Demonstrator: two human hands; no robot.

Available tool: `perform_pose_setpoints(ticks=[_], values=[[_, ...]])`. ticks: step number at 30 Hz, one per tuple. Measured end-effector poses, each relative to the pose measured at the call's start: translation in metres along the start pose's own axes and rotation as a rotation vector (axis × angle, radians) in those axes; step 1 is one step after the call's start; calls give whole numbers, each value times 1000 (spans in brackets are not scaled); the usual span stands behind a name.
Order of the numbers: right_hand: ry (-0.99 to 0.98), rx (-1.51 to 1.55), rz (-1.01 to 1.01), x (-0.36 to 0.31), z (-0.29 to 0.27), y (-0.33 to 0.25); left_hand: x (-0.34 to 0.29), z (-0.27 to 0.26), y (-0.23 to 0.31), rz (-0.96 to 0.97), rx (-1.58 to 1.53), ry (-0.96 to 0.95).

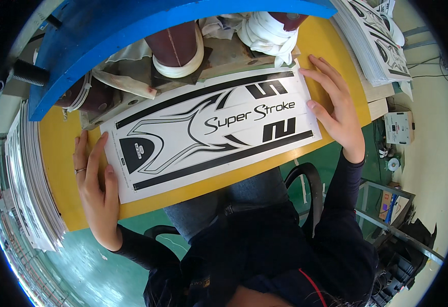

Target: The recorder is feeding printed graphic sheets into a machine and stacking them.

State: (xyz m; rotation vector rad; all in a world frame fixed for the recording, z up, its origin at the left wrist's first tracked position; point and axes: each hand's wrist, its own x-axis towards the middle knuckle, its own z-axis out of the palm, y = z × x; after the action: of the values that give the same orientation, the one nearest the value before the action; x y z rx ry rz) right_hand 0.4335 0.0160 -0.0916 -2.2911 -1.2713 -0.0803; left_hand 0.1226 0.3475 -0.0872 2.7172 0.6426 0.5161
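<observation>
A long white printed sheet [183,134] with black stripes, curved shapes and lettering lies at a slant on the yellow tabletop [219,181]. My left hand [97,189] rests at its left end, fingers stretched out and apart, with a ring on one finger. The left fingertips touch or lie just beside the sheet's edge. At the sheet's right end is my right hand [334,105], also with spread fingers, its thumb and fingertips at the edge. Neither hand is wrapped round anything. The sheet's far edge lies along a metal plate [224,59] under the machine.
A blue machine frame [173,25] overhangs the far side, with dark red cylinders [170,46] wrapped in white cloth [270,36]. Stacks of printed sheets stand at the far right [374,46] and left [32,179]. A black chair armrest [311,189] is by my legs.
</observation>
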Motion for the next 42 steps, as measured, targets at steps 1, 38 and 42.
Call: perform_pose_setpoints(ticks=[1,38,42], values=[[2,-5,5,-1,0,0,1,3,-1,0,-15,-1],[136,446,145,-15,4,9,-10,11,1,-46,-109,216],[149,416,139,-16,1,13,-11,9,2,-52,-112,237]])
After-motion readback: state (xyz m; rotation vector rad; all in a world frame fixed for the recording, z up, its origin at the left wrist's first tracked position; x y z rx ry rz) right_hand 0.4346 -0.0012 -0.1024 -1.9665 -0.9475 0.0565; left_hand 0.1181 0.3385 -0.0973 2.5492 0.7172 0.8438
